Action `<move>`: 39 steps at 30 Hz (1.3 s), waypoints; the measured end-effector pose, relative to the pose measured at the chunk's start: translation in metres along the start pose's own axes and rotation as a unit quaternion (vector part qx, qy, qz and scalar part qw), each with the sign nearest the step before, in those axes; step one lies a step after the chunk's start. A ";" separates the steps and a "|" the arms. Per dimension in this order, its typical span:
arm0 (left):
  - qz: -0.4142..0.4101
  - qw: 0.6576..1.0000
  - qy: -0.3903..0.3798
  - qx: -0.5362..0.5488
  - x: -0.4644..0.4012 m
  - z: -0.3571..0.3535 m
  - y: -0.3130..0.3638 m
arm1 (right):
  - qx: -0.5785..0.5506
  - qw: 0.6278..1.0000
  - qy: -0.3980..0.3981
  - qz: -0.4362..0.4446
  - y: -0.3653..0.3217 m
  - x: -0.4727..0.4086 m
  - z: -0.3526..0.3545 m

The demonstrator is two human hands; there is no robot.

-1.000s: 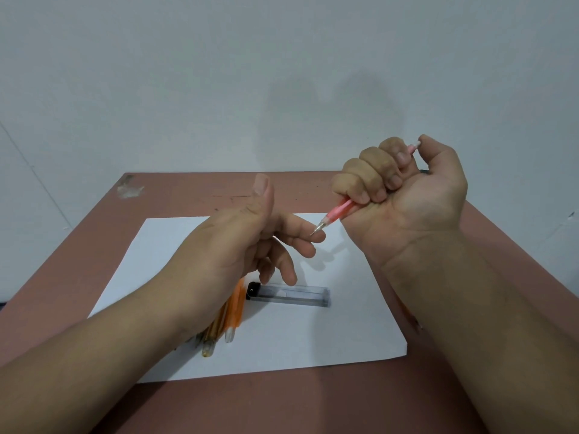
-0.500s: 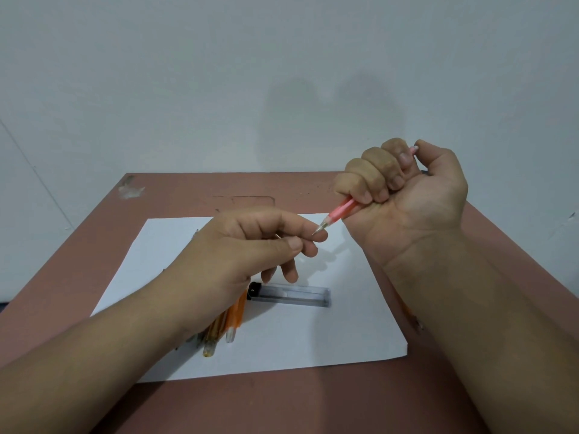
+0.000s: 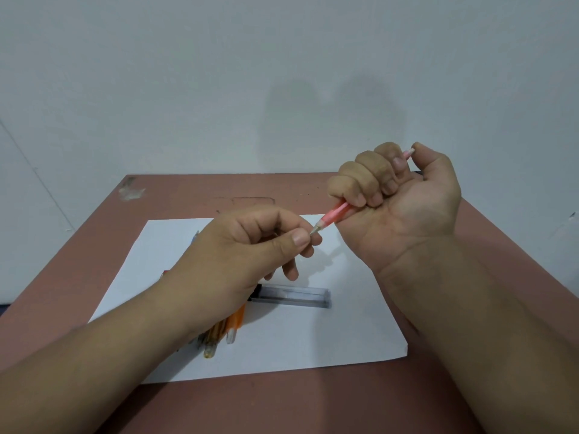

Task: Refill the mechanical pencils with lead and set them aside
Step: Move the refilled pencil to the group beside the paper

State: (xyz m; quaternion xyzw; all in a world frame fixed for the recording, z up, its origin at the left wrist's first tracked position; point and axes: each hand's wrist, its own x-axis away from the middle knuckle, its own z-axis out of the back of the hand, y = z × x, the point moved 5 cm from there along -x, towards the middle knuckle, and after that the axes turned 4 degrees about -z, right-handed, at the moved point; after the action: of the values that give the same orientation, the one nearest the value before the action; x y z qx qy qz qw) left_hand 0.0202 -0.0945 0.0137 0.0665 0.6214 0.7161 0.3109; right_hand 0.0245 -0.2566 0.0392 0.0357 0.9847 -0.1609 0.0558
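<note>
Right hand (image 3: 404, 202), upper right of frame, grips the pink pencil (image 3: 336, 213) in a fist. Left hand (image 3: 247, 249) pinches at its tip, mid-frame. Below, on white paper (image 3: 344, 333): lead case (image 3: 293, 297) and orange pencils (image 3: 232, 324), partly hidden by the left forearm.

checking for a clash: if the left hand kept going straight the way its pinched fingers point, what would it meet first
The left hand would first meet the metal tip of the pink pencil held in the right hand; its fingers already look to be at that tip, though depth is hard to judge.
</note>
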 end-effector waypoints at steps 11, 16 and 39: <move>0.049 0.994 0.095 -0.025 -0.004 0.016 -0.004 | 0.310 0.947 0.064 0.062 0.001 -0.002 0.000; 0.070 0.982 0.165 -0.062 -0.011 0.042 -0.016 | 0.519 0.851 0.071 0.032 -0.009 0.004 -0.005; -0.063 0.863 -0.135 -0.482 -0.023 -0.103 0.010 | 0.868 0.363 0.320 0.112 -0.102 0.133 0.047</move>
State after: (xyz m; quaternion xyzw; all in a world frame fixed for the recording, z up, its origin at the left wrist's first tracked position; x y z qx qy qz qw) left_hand -0.0150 -0.1944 0.0072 -0.0345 0.1536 0.8891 0.4298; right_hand -0.1120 -0.3612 0.0101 0.2227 0.2319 -0.8956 -0.3075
